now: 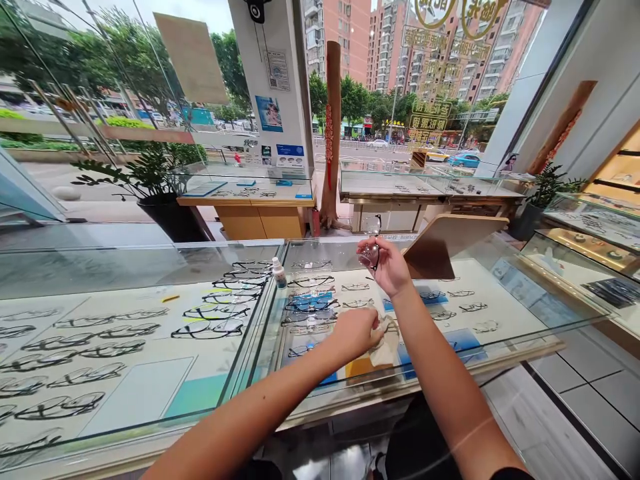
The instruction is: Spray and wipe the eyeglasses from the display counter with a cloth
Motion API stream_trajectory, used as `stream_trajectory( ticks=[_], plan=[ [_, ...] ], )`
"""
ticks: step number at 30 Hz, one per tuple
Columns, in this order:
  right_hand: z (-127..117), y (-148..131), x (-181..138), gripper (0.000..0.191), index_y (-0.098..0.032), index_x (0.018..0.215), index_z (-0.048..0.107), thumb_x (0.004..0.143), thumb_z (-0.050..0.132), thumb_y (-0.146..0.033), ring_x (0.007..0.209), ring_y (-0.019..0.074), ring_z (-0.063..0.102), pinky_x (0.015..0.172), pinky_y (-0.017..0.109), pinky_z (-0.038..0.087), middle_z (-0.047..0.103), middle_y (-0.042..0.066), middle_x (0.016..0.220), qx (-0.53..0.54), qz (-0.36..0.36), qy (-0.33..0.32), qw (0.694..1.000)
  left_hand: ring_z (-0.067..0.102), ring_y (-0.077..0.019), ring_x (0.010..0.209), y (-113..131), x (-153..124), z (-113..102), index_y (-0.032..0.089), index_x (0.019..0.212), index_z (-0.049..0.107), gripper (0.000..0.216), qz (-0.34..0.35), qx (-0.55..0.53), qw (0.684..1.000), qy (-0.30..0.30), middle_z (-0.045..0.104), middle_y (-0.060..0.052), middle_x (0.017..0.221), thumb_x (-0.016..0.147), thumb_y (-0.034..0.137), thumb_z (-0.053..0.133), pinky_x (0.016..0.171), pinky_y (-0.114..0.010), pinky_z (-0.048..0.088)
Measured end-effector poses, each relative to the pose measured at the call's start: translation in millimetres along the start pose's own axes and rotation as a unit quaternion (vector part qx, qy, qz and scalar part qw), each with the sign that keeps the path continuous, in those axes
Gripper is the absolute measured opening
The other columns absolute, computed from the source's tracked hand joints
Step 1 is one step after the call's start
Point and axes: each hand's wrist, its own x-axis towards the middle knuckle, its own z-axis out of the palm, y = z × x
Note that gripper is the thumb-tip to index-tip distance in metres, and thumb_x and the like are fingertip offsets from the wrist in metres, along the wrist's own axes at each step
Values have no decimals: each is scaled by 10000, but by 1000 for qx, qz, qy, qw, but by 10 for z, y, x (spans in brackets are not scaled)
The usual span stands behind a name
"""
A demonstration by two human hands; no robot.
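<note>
My right hand [391, 268] is raised above the glass counter, its fingers closed on a pair of eyeglasses [373, 225] with dark parts on the frame. The glasses are held upright on edge, one lens above the fingers. Lower and to the left, my left hand [356, 331] grips a crumpled beige cloth [384, 345] just over the counter top. The cloth hangs down toward the counter's near edge. A small white spray bottle [279, 275] stands on the glass to the left of both hands.
Rows of eyeglasses [213, 312] lie inside the glass display counter [150, 253]. A brown-backed tilted mirror or board [440, 247] stands on the counter at right. Farther off are more display cases [390, 190], a wooden post [333, 133] and a potted plant [165, 207].
</note>
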Motion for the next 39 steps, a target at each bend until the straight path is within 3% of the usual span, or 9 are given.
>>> stream_trajectory(
  ticks=[6,12,14,19,23,27,32,35,39],
  plan=[
    [-30,-154,-201,134,-228,783,662,897,690,-292,837,163,719,732,233,592,781,32,931,-11,-4,26,1000,620,-219,736,-194,14,-85,232,809,565,107,-54,-242,968,45,666,-29,771,855,325,589,663,-301,409],
    [-21,-229,-333,114,-224,799,672,879,707,-297,841,168,722,734,243,594,780,30,926,-6,-11,19,1000,590,-149,647,-386,-125,-366,211,987,585,328,-170,-587,791,14,645,20,747,709,335,706,626,-251,444],
    [4,-219,-365,115,-221,797,680,870,716,-302,840,168,723,737,244,595,784,30,923,-1,-12,6,1000,611,-148,660,-412,-217,-498,206,1058,624,442,-163,-584,795,16,680,8,786,649,299,762,612,-240,440],
    [84,-146,-455,121,-215,786,686,855,734,-303,845,169,726,718,237,590,789,29,906,6,1,-22,1000,568,-144,593,-422,-446,-813,210,957,706,326,-138,-460,877,1,671,2,723,715,414,783,524,-227,364],
    [137,-70,-555,122,-216,804,682,876,728,-303,857,169,729,745,251,593,790,35,924,12,10,-41,999,632,-172,704,-413,-575,-998,218,971,735,366,-127,-420,898,25,736,-27,840,733,490,785,571,-233,413],
    [197,-16,-661,127,-214,814,685,888,727,-309,884,173,736,786,262,600,790,41,946,15,15,-66,998,641,-174,705,-395,-662,-1202,209,1052,723,462,-144,-448,880,57,745,-27,850,726,526,800,568,-232,397],
    [294,57,-725,130,-219,820,706,900,717,-321,898,177,735,789,270,600,803,49,986,7,19,-82,996,654,-170,752,-342,-728,-1402,180,1013,690,463,-123,-522,827,169,731,-47,914,724,526,797,612,-244,449],
    [351,129,-726,139,-220,813,703,902,721,-325,882,181,733,774,290,596,810,72,1120,-6,13,-84,996,681,-181,782,-295,-749,-1399,198,1098,618,534,-87,-542,802,236,738,-44,922,738,549,798,669,-264,493],
    [383,235,-709,170,-207,800,702,886,754,-344,898,177,741,735,269,570,775,96,1284,-18,9,-79,997,712,-196,801,-265,-744,-1288,225,1118,537,558,-17,-511,808,292,764,-35,907,767,569,801,727,-289,520]
  ],
)
